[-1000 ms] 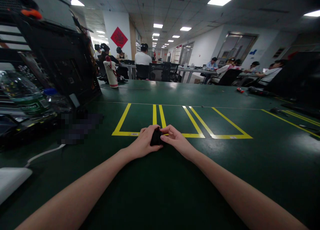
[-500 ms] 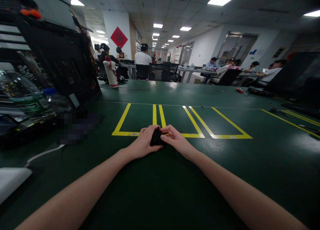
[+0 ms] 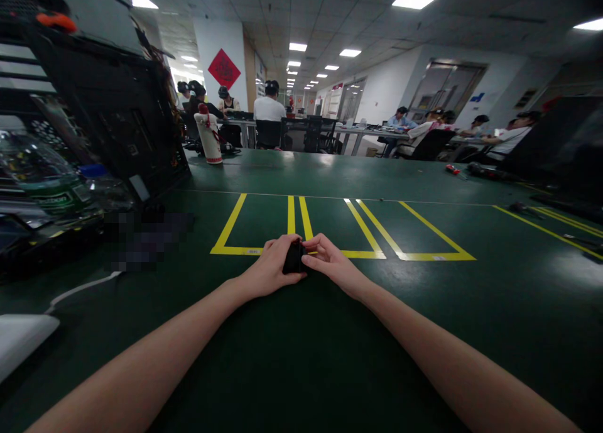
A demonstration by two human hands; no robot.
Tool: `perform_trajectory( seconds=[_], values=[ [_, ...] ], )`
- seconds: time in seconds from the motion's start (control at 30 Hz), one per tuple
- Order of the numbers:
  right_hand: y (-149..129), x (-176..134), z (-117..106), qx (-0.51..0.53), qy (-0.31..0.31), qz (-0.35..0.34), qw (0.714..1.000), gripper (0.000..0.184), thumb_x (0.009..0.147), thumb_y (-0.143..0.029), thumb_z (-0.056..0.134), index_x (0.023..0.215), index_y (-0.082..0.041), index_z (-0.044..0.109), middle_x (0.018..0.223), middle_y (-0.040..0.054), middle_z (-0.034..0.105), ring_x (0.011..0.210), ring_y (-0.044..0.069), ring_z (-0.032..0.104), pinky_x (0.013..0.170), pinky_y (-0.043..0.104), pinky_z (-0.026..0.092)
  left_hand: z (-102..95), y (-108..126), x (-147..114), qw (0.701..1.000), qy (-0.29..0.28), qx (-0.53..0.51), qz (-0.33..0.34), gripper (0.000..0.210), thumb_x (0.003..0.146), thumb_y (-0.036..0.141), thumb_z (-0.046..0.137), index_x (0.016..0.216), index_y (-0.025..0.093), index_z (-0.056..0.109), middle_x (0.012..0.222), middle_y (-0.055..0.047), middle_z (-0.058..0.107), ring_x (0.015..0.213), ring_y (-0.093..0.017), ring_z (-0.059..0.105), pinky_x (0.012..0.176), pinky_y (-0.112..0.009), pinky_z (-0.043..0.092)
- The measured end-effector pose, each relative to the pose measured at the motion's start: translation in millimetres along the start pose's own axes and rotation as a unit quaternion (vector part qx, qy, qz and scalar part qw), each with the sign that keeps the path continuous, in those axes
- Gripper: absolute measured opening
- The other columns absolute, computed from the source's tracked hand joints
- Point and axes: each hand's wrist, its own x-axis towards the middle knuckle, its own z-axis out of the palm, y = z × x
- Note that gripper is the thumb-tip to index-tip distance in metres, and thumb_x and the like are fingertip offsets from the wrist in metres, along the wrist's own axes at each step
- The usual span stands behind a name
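A small black object point(image 3: 293, 257) is between my two hands, low over the green table point(image 3: 301, 351); it is too dark to tell its kind. My left hand point(image 3: 268, 266) wraps round its left side, with the thumb along the near edge and the fingers over the far side. My right hand point(image 3: 332, 263) pinches at the object's right face with thumb and fingertips; the other fingers are curled. Yellow tape point(image 3: 362, 255) marks boxes on the tabletop just beyond both hands.
On the left stand an open black computer case point(image 3: 113, 106), a clear plastic bottle point(image 3: 42, 175) and a white box-like thing point(image 3: 23, 342) with a cable. A white cylinder point(image 3: 208, 136) stands at the far edge. Dark equipment point(image 3: 560, 150) is at right. Several people sit at tables beyond.
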Motion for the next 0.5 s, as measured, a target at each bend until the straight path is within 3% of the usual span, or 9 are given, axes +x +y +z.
perform_trajectory(
  seconds=[0.3,0.5],
  values=[
    [0.0,0.6,-0.4,-0.053,0.01,0.014,0.998,0.028,0.075,-0.031,0.054,0.1,-0.023,0.046,0.096,0.0022,0.05,0.095,0.016,0.051,0.088,0.039,0.039,-0.3,0.3,-0.2,1.0,-0.006,0.005,0.0,0.057,0.072,0.032,0.059,0.119,0.024,0.029,0.118,-0.007,0.042,0.108,-0.026,0.042,0.089,-0.045,0.037],
    [0.4,0.6,-1.4,-0.012,-0.017,0.001,1.0,0.029,0.07,-0.026,0.061,0.095,-0.023,0.046,0.097,0.0008,0.05,0.093,0.015,0.052,0.086,0.036,0.04,-0.9,1.7,-1.1,1.0,0.002,0.007,0.013,0.056,0.071,0.029,0.06,0.118,0.023,0.03,0.113,-0.007,0.045,0.103,-0.024,0.045,0.089,-0.043,0.037]
  ],
)
